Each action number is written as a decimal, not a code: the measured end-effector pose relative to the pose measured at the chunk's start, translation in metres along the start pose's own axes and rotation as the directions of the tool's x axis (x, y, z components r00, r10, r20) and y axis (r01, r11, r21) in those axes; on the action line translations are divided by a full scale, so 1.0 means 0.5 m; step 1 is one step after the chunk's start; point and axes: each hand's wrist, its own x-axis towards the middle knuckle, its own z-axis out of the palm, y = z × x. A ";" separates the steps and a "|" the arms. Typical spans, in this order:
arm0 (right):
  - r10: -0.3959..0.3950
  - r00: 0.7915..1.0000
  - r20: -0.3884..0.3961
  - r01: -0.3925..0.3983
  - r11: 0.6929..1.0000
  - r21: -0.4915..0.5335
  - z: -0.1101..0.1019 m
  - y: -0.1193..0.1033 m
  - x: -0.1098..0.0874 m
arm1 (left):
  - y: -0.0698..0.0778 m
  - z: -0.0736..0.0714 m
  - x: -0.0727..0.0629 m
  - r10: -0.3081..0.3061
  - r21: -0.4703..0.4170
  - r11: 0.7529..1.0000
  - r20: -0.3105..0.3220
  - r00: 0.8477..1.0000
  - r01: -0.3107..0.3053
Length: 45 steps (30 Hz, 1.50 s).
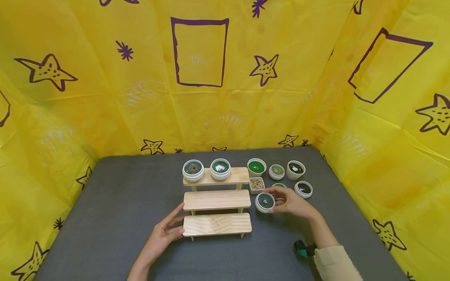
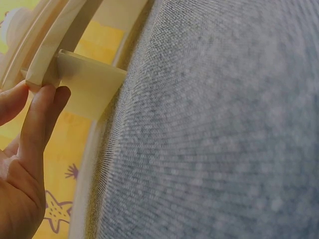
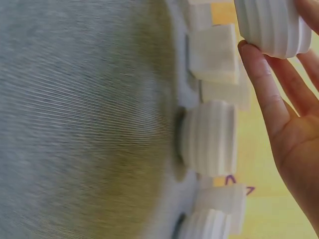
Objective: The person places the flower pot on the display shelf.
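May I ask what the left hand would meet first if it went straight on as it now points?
The wooden stand, whose left end the left hand appears to touch, though depth is hard to judge.

Pot [image 1: 265,203]: small, round, white, ribbed sides; dark green filling with pale spot at centre. Held from its right by right hand [image 1: 293,201], fingers and thumb at rim and side; roughly upright, lifted clear of surface below.

Stand [image 1: 217,200]: pale wood, visible grain, three stepped tiers on short legs, upright. Left of pot's grip, apart; left ends of two lower tiers at left hand's [image 1: 164,234] fingertips.
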 end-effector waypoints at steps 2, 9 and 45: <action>-0.005 1.000 -0.019 0.005 1.000 -0.016 -0.009 -0.010 0.002 | 0.000 0.000 0.000 -0.003 0.000 1.000 -0.002 1.000 0.003; -0.019 0.999 -0.051 0.018 0.999 -0.027 -0.039 -0.053 0.013 | -0.003 0.002 0.003 -0.022 0.002 1.000 -0.017 1.000 0.022; -0.080 0.987 -0.139 0.070 0.995 -0.075 -0.054 -0.180 0.112 | 0.000 0.000 0.001 -0.010 0.003 1.000 -0.008 1.000 0.010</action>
